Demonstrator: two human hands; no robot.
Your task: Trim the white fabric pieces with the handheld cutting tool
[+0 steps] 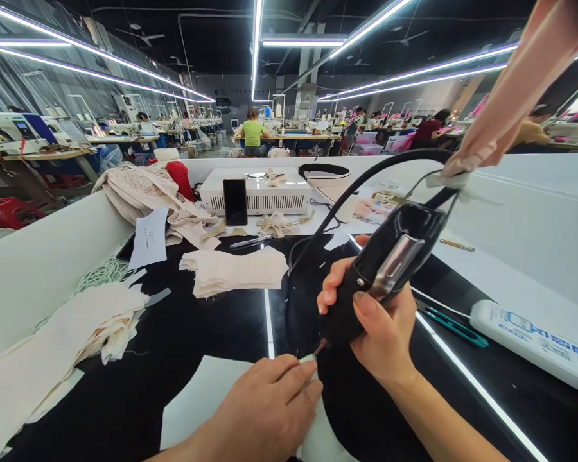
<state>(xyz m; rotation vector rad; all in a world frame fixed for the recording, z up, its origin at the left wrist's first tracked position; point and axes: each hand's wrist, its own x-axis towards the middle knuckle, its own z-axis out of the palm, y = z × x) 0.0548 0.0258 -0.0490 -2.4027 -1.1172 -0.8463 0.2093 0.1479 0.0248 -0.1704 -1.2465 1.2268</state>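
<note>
My right hand [383, 327] is wrapped round a black corded hand tool [361, 282] with a shiny metal lever, my thumb lying by the lever. Its narrow tip points down and left, close to the fingertips of my left hand [270, 404]. That hand is closed on the edge of a pale fabric piece [325, 430], fingers pressed together; its palm side is hidden. Under and left of it lies a white sheet [197, 398] on the black tabletop [139, 391]. A pinkish cloth strip [515, 83] is tied to the tool's cable at upper right.
Stacks of cream fabric [236, 268] and more pale pieces [62, 340] lie left. A white vented box [279, 189] and a phone [235, 202] stand behind. Teal snips [455, 324] and a white power strip [534, 340] sit right. People work at distant sewing tables.
</note>
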